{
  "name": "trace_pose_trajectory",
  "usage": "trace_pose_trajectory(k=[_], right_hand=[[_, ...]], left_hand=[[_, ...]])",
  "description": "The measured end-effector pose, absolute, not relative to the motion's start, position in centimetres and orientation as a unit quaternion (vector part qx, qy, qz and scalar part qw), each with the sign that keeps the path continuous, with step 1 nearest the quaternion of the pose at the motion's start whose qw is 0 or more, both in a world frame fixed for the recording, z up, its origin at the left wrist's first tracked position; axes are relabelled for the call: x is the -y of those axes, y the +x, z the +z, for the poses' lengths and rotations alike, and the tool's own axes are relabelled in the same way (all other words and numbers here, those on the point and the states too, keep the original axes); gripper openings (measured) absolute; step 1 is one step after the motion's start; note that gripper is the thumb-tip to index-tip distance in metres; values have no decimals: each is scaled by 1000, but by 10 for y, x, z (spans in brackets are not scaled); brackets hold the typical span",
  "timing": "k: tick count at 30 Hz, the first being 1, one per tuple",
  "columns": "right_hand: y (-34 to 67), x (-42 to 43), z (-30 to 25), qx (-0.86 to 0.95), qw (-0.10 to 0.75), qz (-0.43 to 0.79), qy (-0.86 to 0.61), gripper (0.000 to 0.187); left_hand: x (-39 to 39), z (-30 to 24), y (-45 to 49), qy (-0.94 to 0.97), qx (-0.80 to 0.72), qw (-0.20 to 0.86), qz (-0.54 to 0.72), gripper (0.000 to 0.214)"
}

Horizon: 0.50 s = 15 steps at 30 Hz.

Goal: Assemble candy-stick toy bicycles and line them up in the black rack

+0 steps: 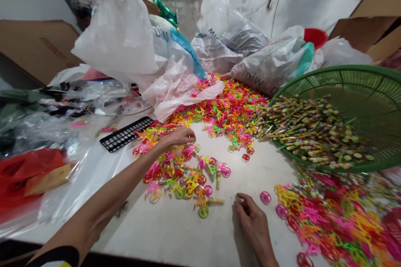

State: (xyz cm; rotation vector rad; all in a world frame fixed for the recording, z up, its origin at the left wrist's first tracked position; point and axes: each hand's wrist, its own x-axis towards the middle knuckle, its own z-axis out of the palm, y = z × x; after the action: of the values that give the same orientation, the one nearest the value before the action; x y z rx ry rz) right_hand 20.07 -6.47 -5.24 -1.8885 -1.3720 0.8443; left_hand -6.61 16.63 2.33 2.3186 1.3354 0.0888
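My left hand (180,137) reaches across the white table (175,233) with its fingers bent over a scattered heap of neon plastic toy pieces (181,175). Its fingertips are at the far edge of that heap, and I cannot tell whether they hold a piece. My right hand (252,219) rests on the bare tabletop, fingers curled together, next to a magenta plastic ring (265,197). A larger mound of pink, orange and yellow pieces (225,110) lies beyond. Another (338,221) lies to the right. Several short sticks with discs (313,131) fill a tilted green plastic basket (354,81).
A black plastic grid rack (126,134) lies left of my left hand. White plastic sacks (115,29) are heaped along the table's far side. A red bag (28,171) and a cardboard box (34,50) are at the left. A red basin (315,37) stands behind the sacks.
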Motion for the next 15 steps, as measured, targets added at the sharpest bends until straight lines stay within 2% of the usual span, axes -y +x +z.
trace_pose_trajectory(k=[7,15], right_hand=[[194,59,-47,528,322,295,-728,30],[224,68,-23,527,353,354,-687,24]], left_hand=[[-196,5,14,797,-581,131,99,31],[-189,-4,36,751,-608,229,117,31]])
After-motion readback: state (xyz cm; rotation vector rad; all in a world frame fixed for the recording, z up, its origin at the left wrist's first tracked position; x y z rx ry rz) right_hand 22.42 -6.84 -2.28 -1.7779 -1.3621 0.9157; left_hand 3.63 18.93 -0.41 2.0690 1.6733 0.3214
